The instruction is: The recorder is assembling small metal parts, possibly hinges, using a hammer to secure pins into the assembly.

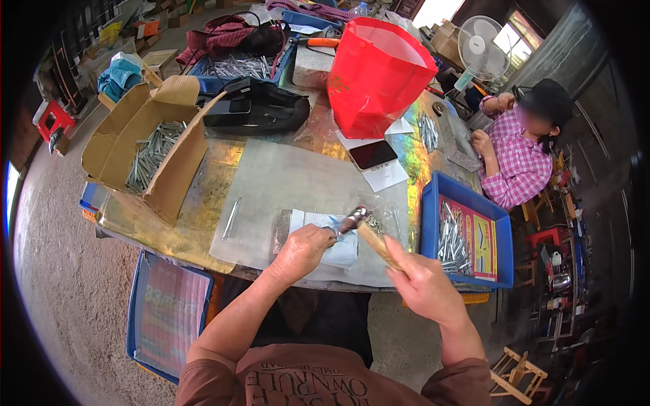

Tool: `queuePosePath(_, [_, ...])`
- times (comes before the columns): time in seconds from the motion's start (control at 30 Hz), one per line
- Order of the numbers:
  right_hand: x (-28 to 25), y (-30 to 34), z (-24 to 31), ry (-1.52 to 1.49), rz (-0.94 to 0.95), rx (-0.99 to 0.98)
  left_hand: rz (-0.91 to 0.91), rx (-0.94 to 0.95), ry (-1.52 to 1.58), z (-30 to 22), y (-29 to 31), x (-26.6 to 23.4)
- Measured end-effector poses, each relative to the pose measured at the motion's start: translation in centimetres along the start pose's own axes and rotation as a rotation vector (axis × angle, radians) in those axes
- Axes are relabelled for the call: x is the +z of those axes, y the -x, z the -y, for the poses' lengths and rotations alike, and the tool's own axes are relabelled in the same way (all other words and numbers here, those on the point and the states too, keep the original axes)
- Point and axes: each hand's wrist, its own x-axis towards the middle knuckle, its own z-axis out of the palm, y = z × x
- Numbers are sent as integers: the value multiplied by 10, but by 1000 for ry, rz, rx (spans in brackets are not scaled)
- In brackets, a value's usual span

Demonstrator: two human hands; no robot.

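My right hand [425, 284] is wrapped round the wooden handle of a hammer [379, 245]. The dark hammer head hangs just right of my left fingertips, over a white pad. My left hand [305, 254] rests at that white pad [342, 257], fingers pressed together; what they pinch is too small and hidden to make out. Under the pad, a grey block edge shows at its left. Small metal pieces [374, 222] lie just beyond the hammer. A few thin metal rods [231, 218] lie on the grey sheet [264, 179] to the left.
A blue tray [501, 260] with metal rods stands at right. At left sits an open cardboard box [172, 193] of metal rods. Farther back are a phone [374, 155], red bag [372, 81] and black bag [288, 111]. A person [518, 152] sits at far right.
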Motion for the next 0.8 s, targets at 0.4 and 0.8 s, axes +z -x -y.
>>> queuePosePath(0.4, [17, 27, -24, -379, -55, 362, 16, -42, 51, 1, 0, -3])
queuePosePath(0.8, [114, 87, -79, -1542, -57, 963, -246, -677, 1008, -3, 0, -4])
